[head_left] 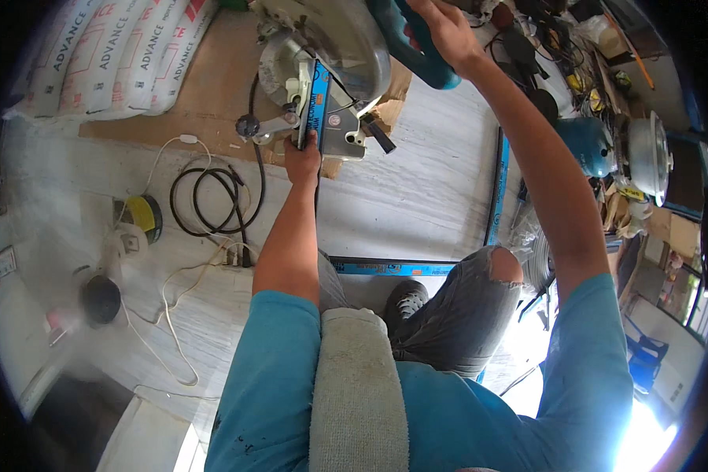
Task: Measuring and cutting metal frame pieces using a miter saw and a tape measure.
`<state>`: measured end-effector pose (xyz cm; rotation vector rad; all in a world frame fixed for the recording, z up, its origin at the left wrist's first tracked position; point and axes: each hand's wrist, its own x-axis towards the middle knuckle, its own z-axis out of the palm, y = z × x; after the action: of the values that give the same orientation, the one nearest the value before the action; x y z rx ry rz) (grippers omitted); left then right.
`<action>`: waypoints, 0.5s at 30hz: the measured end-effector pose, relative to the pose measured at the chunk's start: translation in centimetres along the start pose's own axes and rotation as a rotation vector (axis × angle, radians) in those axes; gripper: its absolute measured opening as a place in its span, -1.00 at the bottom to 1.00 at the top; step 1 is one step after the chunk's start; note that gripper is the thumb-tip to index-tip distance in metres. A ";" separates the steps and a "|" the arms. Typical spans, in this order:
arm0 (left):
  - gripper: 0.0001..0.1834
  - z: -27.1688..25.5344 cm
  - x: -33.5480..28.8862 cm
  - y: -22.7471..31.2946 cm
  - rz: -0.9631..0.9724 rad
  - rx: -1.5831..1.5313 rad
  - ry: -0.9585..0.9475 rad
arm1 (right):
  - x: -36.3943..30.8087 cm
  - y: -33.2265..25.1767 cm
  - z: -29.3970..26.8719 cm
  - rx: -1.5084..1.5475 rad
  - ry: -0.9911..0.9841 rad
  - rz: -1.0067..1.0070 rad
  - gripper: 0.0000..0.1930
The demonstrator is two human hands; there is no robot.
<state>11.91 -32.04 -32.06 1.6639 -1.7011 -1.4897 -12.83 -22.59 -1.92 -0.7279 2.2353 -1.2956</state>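
Observation:
A miter saw (362,47) with a clear round blade guard stands at the top centre on the floor. Its teal handle (429,67) is in the grip of my right hand (448,35), arm stretched out; the fingertips are partly hidden behind the handle. My left hand (303,164) is closed around a long, narrow dark bar with a blue printed film (318,98). That bar lies across the saw's metal base (344,140), its far end beside the guard. Whether the blade touches the bar cannot be seen.
Cardboard (212,86) lies under the saw, next to stacked white bags (126,59). A coiled black cable (204,200), a white cord (169,315) and a yellow-black roll (143,216) lie left. Blue-filmed bars (401,267) lie before my foot; clutter (598,149) lines the right.

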 end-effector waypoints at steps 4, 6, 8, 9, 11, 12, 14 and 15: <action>-0.30 1.0 0.2 0.5 0.106 0.027 0.067 | 1.5 5.2 -0.6 0.065 -0.020 -0.049 -0.41; -0.28 1.3 -0.7 0.8 0.158 0.054 0.056 | 0.8 5.8 0.3 0.142 0.075 -0.056 -0.42; -0.28 1.2 -0.3 0.6 0.071 0.035 0.023 | 0.7 5.8 0.2 0.123 0.043 -0.039 -0.42; -0.27 1.0 0.0 0.4 -0.010 0.012 -0.008 | 0.6 5.6 0.2 0.104 0.014 -0.027 -0.41; -0.27 1.0 0.3 -0.1 -0.004 0.018 -0.018 | 0.6 5.8 0.2 0.083 -0.003 0.012 -0.40; -0.27 1.2 0.4 -0.2 0.004 0.017 -0.032 | 0.5 5.9 0.3 0.133 0.004 0.007 -0.41; -0.26 1.2 0.7 -0.7 0.064 0.009 -0.003 | 0.2 5.7 0.7 0.188 0.009 0.002 -0.42; -0.26 1.0 1.0 -1.1 0.123 0.001 0.032 | 0.0 5.4 1.0 0.185 0.020 -0.010 -0.43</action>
<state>11.42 -32.18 -33.74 1.5454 -1.7537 -1.3979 -13.35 -21.00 -7.12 -0.6609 2.0947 -1.4968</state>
